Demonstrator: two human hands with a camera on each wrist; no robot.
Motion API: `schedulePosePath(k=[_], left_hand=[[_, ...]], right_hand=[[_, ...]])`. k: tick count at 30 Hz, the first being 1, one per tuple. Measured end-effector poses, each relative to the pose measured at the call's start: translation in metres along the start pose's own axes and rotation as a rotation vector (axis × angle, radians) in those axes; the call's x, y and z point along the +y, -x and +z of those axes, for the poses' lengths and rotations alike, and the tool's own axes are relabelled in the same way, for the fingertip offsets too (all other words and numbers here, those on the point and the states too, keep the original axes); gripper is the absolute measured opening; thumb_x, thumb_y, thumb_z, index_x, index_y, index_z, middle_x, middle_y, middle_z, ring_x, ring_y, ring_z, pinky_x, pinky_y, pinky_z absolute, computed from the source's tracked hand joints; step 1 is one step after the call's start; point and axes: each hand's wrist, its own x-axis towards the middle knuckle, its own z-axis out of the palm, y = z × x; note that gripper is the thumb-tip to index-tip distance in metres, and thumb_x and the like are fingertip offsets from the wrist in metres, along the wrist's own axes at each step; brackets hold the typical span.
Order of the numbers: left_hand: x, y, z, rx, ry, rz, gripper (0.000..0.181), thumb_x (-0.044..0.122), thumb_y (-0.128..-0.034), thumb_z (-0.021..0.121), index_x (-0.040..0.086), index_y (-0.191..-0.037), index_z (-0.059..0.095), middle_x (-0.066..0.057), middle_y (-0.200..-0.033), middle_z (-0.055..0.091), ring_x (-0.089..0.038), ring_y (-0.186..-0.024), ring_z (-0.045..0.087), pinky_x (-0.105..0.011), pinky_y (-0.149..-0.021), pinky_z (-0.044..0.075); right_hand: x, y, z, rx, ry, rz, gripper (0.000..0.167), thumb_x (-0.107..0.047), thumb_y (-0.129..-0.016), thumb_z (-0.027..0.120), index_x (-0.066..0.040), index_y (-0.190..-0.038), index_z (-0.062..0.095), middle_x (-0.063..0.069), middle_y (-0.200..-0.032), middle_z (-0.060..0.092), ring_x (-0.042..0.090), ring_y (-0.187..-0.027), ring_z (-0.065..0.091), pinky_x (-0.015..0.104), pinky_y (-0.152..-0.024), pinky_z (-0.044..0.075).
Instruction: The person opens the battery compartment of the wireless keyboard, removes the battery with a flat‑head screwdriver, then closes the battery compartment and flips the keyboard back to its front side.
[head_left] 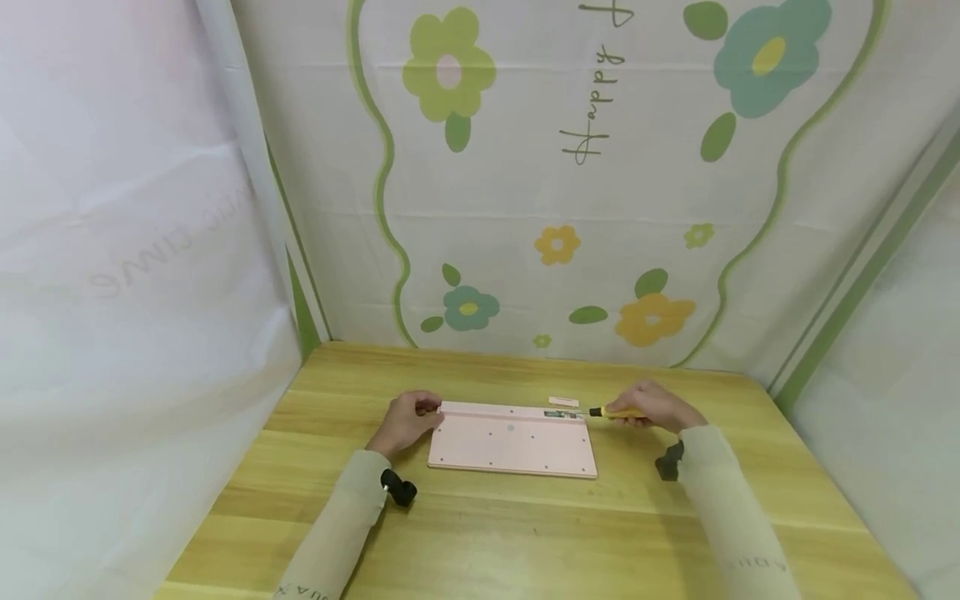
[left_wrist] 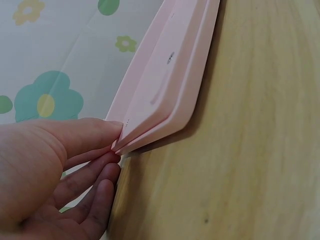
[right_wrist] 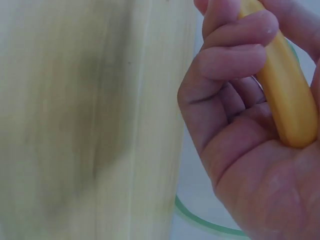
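Note:
A flat pink panel (head_left: 480,442) with small screw holes lies on the table, a compartment with a green circuit board (head_left: 558,414) exposed at its upper right. My left hand (head_left: 407,422) pinches the panel's upper left corner; in the left wrist view the thumb of that hand (left_wrist: 65,165) rests on top of the pink panel (left_wrist: 185,75), fingers at the edge below. My right hand (head_left: 651,406) grips a screwdriver by its yellow handle (head_left: 622,412), the shaft reaching the compartment. The right wrist view shows the hand (right_wrist: 240,115) curled round the yellow handle (right_wrist: 290,95); the tip is out of that view.
A small pink-white strip (head_left: 564,402) lies just behind the panel's upper right edge. The wooden table (head_left: 525,533) extends toward me. A flower-printed curtain (head_left: 510,192) stands along the back edge, with more white cloth at both sides.

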Motion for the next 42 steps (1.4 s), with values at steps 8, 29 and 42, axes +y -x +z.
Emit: schedulePosePath(k=[8, 29, 42], left_hand=[[-0.001, -0.002, -0.002, 0.004, 0.007, 0.009, 0.022, 0.01, -0.0968, 0.077, 0.003, -0.117, 0.076, -0.012, -0.116, 0.075, -0.023, -0.106, 0.067, -0.044, -0.098, 0.057], [-0.005, -0.002, -0.003, 0.001, 0.003, -0.023, 0.021, 0.011, -0.0965, 0.077, 0.006, -0.117, 0.076, -0.009, -0.116, 0.075, -0.023, -0.108, 0.067, -0.046, -0.101, 0.056], [-0.003, -0.003, -0.001, -0.003, 0.014, -0.021, 0.021, 0.01, -0.0961, 0.078, 0.007, -0.117, 0.076, -0.008, -0.116, 0.075, -0.024, -0.109, 0.067, -0.046, -0.102, 0.056]], right_hand=[[-0.004, 0.008, 0.002, 0.052, 0.083, -0.052, 0.041, -0.032, -0.102, 0.07, 0.008, -0.104, 0.075, 0.01, -0.083, 0.072, 0.01, -0.064, 0.05, 0.025, -0.06, 0.048], [0.031, 0.034, 0.004, 0.494, 0.346, -0.001, 0.036, -0.036, -0.101, 0.07, -0.001, -0.109, 0.074, 0.021, -0.114, 0.074, 0.032, -0.101, 0.068, 0.036, -0.077, 0.054], [0.051, 0.028, 0.017, 0.551, 0.443, 0.009, 0.03, -0.033, -0.095, 0.073, -0.003, -0.097, 0.076, 0.015, -0.097, 0.078, 0.029, -0.089, 0.069, 0.039, -0.076, 0.056]])
